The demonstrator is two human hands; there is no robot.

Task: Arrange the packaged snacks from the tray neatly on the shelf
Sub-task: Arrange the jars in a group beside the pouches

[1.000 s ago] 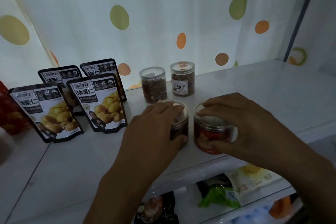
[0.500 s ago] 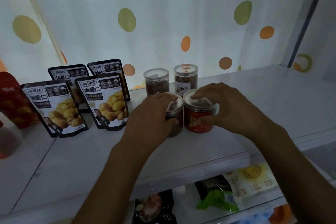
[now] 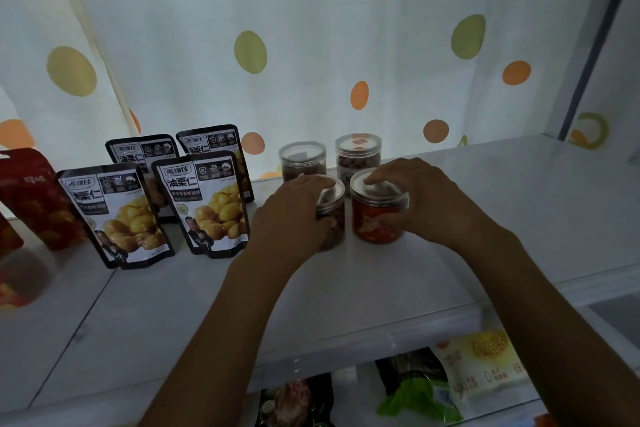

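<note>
On the white shelf [image 3: 433, 270] my left hand [image 3: 291, 215] grips a clear jar of brown snacks [image 3: 334, 218]. Beside it my right hand [image 3: 426, 201] curls round a clear-lidded jar with a red label [image 3: 375, 218]. Both jars stand upright, side by side. Directly behind them stand two more clear jars [image 3: 358, 156] of brown snacks. To the left, several black chestnut pouches [image 3: 204, 204] stand in two rows.
Red snack bags [image 3: 34, 198] sit at the far left. A dotted curtain [image 3: 311, 62] backs the shelf, and a grey post [image 3: 588, 62] stands at the right. The shelf below holds more packets [image 3: 485, 371]. The shelf's right part is bare.
Both hands have pushed the two front jars back from the shelf's front edge, close up to the rear pair of jars.
</note>
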